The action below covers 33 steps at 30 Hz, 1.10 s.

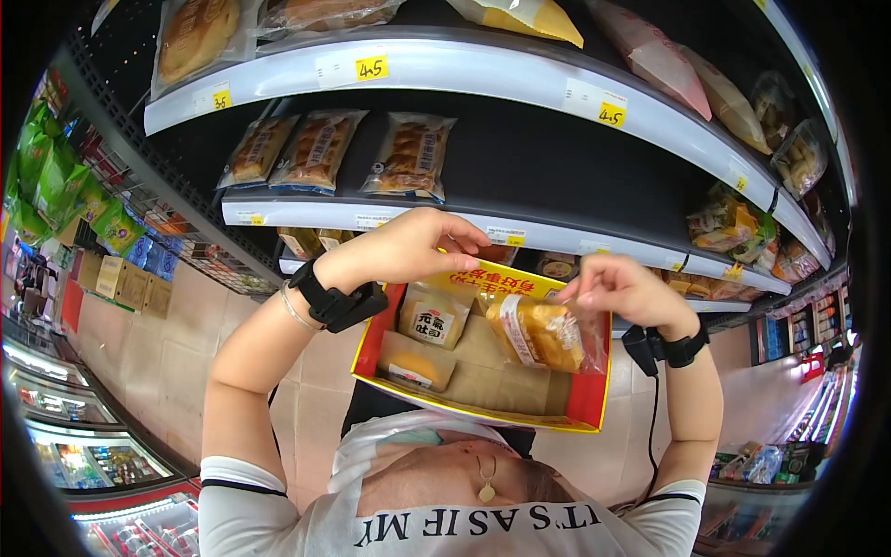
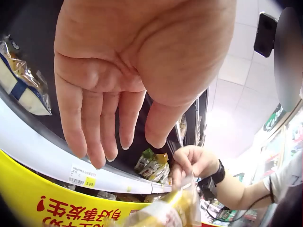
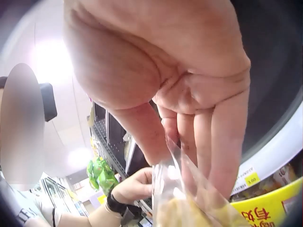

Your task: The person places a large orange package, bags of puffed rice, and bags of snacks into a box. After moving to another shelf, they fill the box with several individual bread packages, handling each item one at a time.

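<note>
My right hand pinches the clear plastic wrapper of a packaged bread between thumb and fingers. The bread hangs tilted over the right part of a red and yellow cardboard box. My left hand is above the box's back edge, its fingers straight and nothing in them, as the left wrist view shows. Inside the box, at the left, lie a white-labelled bread packet and a round bun in a wrapper.
Behind the box runs a dark shelf with several bagged breads at its left. More packets stand at its right. An upper shelf with price tags overhangs it. Green snack bags hang at the far left.
</note>
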Motion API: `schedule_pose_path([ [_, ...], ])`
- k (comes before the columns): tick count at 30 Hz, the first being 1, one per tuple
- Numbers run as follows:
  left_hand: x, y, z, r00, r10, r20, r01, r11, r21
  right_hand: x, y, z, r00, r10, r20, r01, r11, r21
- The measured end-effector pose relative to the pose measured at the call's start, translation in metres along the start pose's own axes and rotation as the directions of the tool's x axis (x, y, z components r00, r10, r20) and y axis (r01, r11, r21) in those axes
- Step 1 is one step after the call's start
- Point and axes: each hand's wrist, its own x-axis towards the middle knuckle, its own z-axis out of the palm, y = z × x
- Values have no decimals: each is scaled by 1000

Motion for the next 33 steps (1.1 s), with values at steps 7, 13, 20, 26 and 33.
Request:
schedule_pose_path([
  [7, -24, -4, -20, 986, 1, -164, 6, 999, 42, 30, 30, 25, 999, 37, -17, -40, 888, -459],
  [13, -40, -12, -43, 869, 51, -492, 96, 958, 269, 41, 16, 37, 984, 132, -122, -178, 630, -756],
  [20, -49, -49, -53, 740, 19, -672, 243, 924, 295, 37, 34, 31, 989, -82, -120, -53, 568, -821],
  [26, -45, -66, -54, 744, 46, -667, 334, 838, 431, 27, 28, 41, 982, -189, -27, 72, 499, -864],
  [33, -38, -80, -49, 679, 36, -733, 294, 902, 315, 23, 59, 23, 953, 117, -280, -201, 934, -294],
])
